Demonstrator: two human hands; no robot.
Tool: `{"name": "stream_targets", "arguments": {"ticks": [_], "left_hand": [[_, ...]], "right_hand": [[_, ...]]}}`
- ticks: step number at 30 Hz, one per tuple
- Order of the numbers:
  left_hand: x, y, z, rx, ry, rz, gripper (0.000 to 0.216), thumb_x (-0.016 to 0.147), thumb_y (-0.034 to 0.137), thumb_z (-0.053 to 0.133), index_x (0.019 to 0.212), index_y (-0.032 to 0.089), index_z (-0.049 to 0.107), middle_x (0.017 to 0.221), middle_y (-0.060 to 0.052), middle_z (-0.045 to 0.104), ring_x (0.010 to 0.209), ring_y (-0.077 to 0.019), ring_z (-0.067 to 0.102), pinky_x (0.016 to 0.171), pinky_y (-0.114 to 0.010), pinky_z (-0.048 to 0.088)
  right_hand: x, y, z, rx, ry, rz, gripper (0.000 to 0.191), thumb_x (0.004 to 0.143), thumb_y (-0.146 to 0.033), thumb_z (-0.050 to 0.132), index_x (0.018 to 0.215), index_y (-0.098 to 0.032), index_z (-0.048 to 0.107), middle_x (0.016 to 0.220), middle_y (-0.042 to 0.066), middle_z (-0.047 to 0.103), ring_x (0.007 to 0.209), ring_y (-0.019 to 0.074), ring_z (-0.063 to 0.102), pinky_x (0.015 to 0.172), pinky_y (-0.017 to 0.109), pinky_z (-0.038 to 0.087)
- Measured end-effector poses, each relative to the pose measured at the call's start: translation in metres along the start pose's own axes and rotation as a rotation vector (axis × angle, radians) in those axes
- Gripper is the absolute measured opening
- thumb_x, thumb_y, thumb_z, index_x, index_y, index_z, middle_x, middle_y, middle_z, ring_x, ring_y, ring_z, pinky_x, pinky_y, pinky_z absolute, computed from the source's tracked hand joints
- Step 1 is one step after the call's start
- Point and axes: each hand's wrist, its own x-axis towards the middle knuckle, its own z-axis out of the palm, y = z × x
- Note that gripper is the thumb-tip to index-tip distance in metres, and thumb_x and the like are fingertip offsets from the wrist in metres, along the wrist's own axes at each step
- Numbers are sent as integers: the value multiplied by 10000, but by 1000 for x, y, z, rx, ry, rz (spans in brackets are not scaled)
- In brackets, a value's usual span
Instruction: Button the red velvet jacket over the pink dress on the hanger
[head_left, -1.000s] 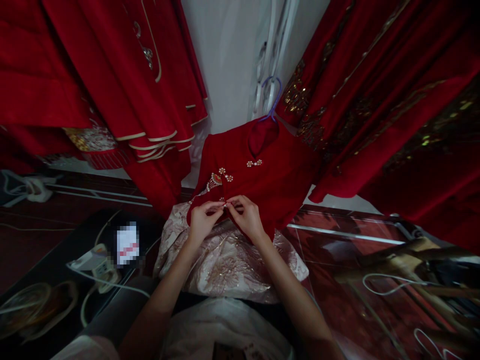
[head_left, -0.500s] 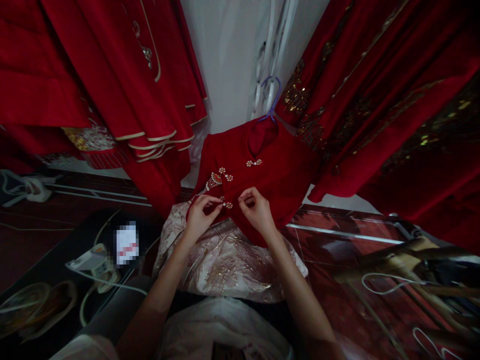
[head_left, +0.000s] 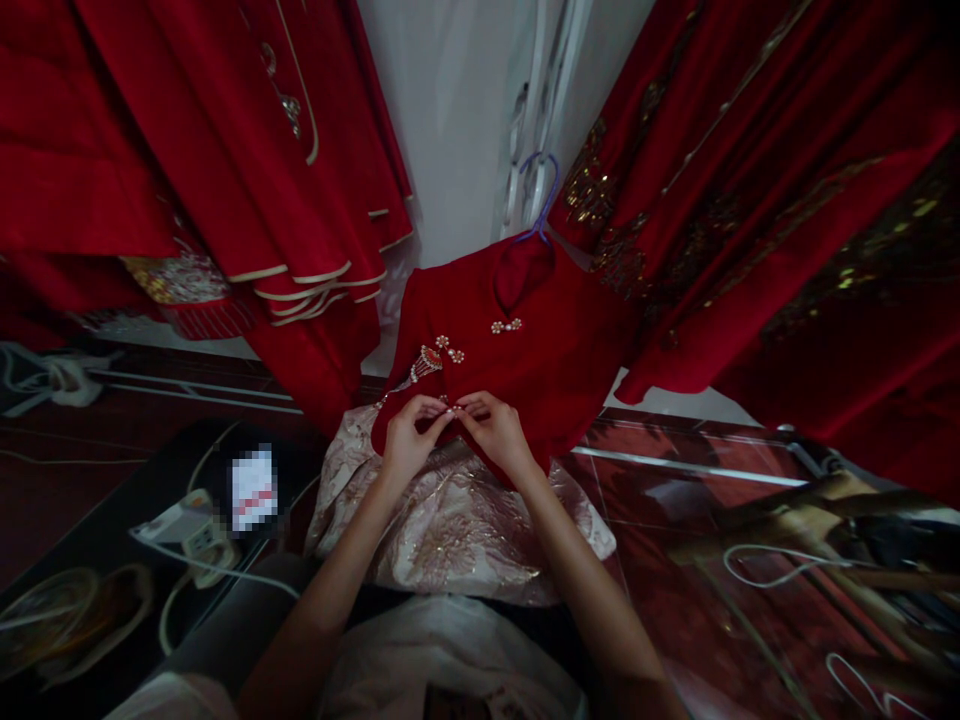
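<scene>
The left hand (head_left: 409, 440) and right hand (head_left: 495, 435) pinch the clasp (head_left: 452, 403) from opposite sides, fingertips meeting; the hanger (head_left: 541, 195) holds the dress (head_left: 540, 350) facing them.

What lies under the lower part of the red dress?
A pale gold-patterned fabric lies under the red dress. How far it reaches beneath is hidden by the dress.

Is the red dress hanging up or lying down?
Hanging up: the dress hangs from a purple hanger, with left hand and right hand pinching its front.
</scene>
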Motion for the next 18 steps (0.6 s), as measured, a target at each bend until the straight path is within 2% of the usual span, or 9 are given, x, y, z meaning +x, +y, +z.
{"name": "stream_targets", "arguments": {"ticks": [6, 9, 12, 14, 16, 18], "left_hand": [[-1, 5, 3, 27, -3, 16, 140, 853, 335, 618, 887, 201, 599, 860, -12, 669, 808, -134, 656, 779, -270, 536], [7, 9, 0, 37, -33, 21, 166, 840, 351, 632, 880, 200, 576, 828, -7, 648, 760, -133, 643, 738, -267, 534], [30, 14, -7, 116, -13, 101, 164, 870, 353, 592, 953, 212, 584, 837, -14, 610, 749, -138, 605, 722, -276, 515], [51, 17, -13, 262, -10, 199, 200, 900, 325, 545, 1067, 238, 613, 902, -36, 588, 830, -162, 582, 808, -316, 496], [70, 20, -17, 415, -56, 291, 273, 914, 306, 519, 1166, 271, 618, 964, -57, 563, 923, -195, 551, 895, -362, 462], [86, 21, -19, 508, -114, 354, 297, 921, 309, 506, 1192, 279, 624, 979, -68, 547, 956, -215, 526, 917, -381, 446]], "right_hand": [[1, -1, -1, 23, -15, -10, 118, 805, -239, 631, 902, -193, 683, 837, 10, 722, 728, 114, 672, 708, 226, 539], [2, -2, -9, 18, -30, -1, 127, 802, -260, 645, 899, -194, 692, 828, 13, 723, 729, 117, 670, 710, 235, 540], [3, -7, -26, 19, -132, 6, 153, 799, -291, 666, 901, -185, 708, 823, 24, 724, 751, 124, 670, 731, 252, 535], [2, -12, -40, 43, -247, -9, 183, 799, -321, 677, 911, -180, 710, 829, 28, 727, 766, 125, 670, 739, 256, 530], [1, -16, -52, 64, -329, -22, 209, 804, -351, 677, 918, -178, 706, 833, 28, 726, 763, 123, 667, 728, 253, 526], [1, -19, -60, 66, -345, -24, 219, 812, -364, 670, 922, -177, 703, 833, 28, 723, 758, 120, 662, 719, 249, 520]]}}
